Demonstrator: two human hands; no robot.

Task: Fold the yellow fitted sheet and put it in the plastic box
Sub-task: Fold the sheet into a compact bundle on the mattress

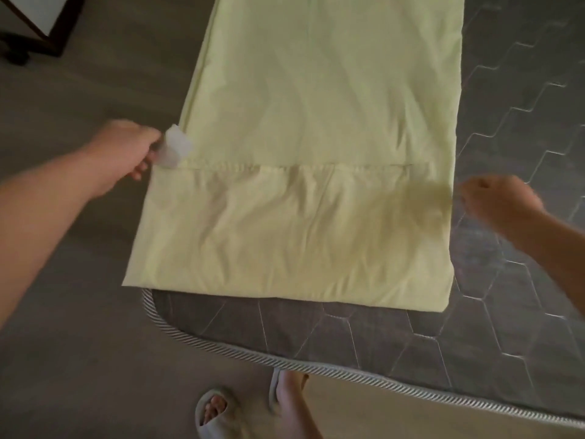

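Status: yellow fitted sheet (316, 106) lies on the mattress (506, 153) as a long narrow strip, its near end turned over once into a band with a puckered hem. By my estimate, more cross-folds and the boxing remain, and the plastic box is not in view. Left hand (126, 150) pinches the strip's left edge at a white label (176, 151); right hand (497, 201) is curled at the right edge, blurred, grip undeterminable. Sheet is thin, matte, softly creased; mattress is grey, hexagon-quilted, with striped piping.
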